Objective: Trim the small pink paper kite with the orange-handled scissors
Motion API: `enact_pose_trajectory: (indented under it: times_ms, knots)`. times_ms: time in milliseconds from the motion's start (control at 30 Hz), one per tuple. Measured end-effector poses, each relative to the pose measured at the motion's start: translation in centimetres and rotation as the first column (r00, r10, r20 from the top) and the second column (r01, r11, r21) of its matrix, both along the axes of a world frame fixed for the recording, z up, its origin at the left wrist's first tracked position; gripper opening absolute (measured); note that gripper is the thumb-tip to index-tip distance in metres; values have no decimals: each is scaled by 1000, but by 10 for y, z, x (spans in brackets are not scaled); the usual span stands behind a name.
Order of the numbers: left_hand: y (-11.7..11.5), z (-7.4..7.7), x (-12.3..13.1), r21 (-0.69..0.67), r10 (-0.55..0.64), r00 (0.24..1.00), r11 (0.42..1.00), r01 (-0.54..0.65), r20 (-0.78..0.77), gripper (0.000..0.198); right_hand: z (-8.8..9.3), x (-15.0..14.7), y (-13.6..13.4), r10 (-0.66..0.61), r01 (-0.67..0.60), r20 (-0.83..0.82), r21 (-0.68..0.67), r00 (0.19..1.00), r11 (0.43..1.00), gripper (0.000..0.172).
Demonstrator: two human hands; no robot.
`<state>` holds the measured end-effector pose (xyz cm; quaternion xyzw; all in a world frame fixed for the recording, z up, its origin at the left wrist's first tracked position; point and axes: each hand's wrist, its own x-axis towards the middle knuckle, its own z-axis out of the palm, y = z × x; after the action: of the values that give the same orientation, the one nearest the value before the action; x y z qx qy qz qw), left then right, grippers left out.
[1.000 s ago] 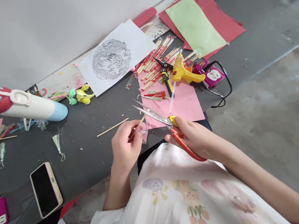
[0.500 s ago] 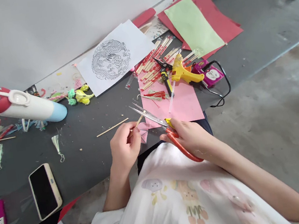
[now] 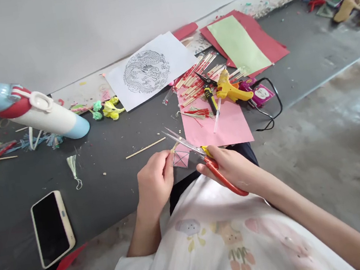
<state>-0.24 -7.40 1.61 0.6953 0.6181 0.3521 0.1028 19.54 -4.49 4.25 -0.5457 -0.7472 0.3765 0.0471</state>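
My left hand (image 3: 155, 178) is closed in a pinch on a short wooden stick (image 3: 175, 147), whose end pokes out past the fingertips. In my right hand (image 3: 226, 164) are scissors (image 3: 186, 144) with red and yellow handles. Their blades are slightly parted and lie across the tip of the stick, pointing up and left. Just right of my left fingertips, a small pink paper square (image 3: 181, 158) with crossed dark lines rests on the table. Another thin stick (image 3: 145, 148) lies a little beyond my left hand.
A pink sheet (image 3: 232, 123) carries a yellow glue gun (image 3: 230, 90), black-yellow pliers (image 3: 210, 97) and wrapped sticks. Behind lie a dragon print (image 3: 146, 72) and red paper (image 3: 271, 48). Leftward are a bottle (image 3: 53, 117), a phone (image 3: 53, 229) and tassels (image 3: 73, 171).
The view has shifted, so the table things appear farther right. Less of the stick shows beyond my left fingers, and the pink square is more exposed. Small bits lie near the scissor tips.
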Motion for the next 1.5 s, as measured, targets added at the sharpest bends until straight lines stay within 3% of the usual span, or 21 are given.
enact_pose_trajectory:
  times_ms: [433, 733, 1133, 1367, 1500]
  knots:
    - [-40, -9, -53, 158, -99, 993, 981, 108, -69, 11, 6, -55, -48, -41, 37, 48, 76, 998, 996, 34]
    - [-47, -12, -64, 234, -118, 989, 963, 137, -93, 14, 12, -69, -61, -100, 91, 97, 92, 990, 992, 38]
    - [-39, -6, -54, 230, -92, 985, 965, 125, -147, 12, 9, -62, -50, -108, 77, 202, 154, 974, 985, 36]
    - [-23, 1, -38, 163, -78, 990, 982, 97, -117, 11, 6, -48, -25, -78, 56, 172, 127, 982, 990, 28]
    - [-9, 7, -25, 97, -8, 989, 995, 22, -145, 10, 8, -41, -7, -53, 34, 153, 125, 987, 992, 25]
